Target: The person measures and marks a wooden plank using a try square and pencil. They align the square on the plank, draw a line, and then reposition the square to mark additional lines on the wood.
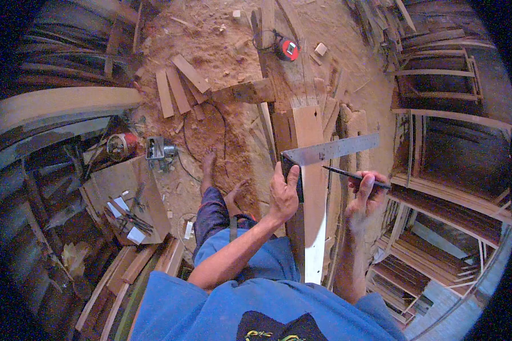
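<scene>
My left hand is closed on the dark stock of a try square, pressing it against the left edge of a pale wooden board. The square's metal blade lies across the board and sticks out past its right side. In my right hand is a dark, slim pencil, gripped between thumb and fingers. Its tip points left, close to the board's right edge just below the blade. Whether the tip touches the wood I cannot tell.
A red-and-black round tool rests at the far end of the bench. Loose slats lie on the sawdust-covered floor. To the left stands a wooden box with tools on top, beside a grey metal power tool. Wooden frames are stacked at right.
</scene>
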Available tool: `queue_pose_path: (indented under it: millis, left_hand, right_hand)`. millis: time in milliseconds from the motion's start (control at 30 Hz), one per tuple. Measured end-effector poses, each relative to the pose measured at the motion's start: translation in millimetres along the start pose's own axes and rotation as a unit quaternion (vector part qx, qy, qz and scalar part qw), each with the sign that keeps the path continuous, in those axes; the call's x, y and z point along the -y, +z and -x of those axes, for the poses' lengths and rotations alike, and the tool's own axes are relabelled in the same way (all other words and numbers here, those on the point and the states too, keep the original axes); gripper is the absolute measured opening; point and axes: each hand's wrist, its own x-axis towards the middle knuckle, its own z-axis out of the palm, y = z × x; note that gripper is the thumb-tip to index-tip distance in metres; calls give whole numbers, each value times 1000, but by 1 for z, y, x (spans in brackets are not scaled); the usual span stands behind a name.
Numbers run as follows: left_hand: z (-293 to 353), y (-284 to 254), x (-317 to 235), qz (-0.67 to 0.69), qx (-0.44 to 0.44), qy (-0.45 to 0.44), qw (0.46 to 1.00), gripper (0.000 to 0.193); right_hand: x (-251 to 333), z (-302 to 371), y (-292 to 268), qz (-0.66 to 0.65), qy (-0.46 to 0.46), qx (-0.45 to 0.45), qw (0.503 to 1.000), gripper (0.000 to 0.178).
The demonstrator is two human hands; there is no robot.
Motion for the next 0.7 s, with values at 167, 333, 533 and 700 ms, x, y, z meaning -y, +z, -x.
queue_pose_path:
  millis: [167, 333, 533, 700]
  left_hand:
    - [-1, -1, 0, 13, 7, 8, 1000, 51]
    - [-1, -1, 2, -2, 16, -5, 1000, 51]
    - [-2, 0, 7, -7, 12, 2, 1000, 53]
    - [0, 1, 1, -11, -2, -9, 1000, 53]
  right_hand:
    - [-7, -16, 18, 3, -5, 42, 999, 24]
    - [-13, -28, 36, 14, -32, 68, 997, 21]
    - [-11, -39, 47, 62, -14, 109, 992, 23]
    - [-15, -46, 54, 92, 8, 130, 987, 22]
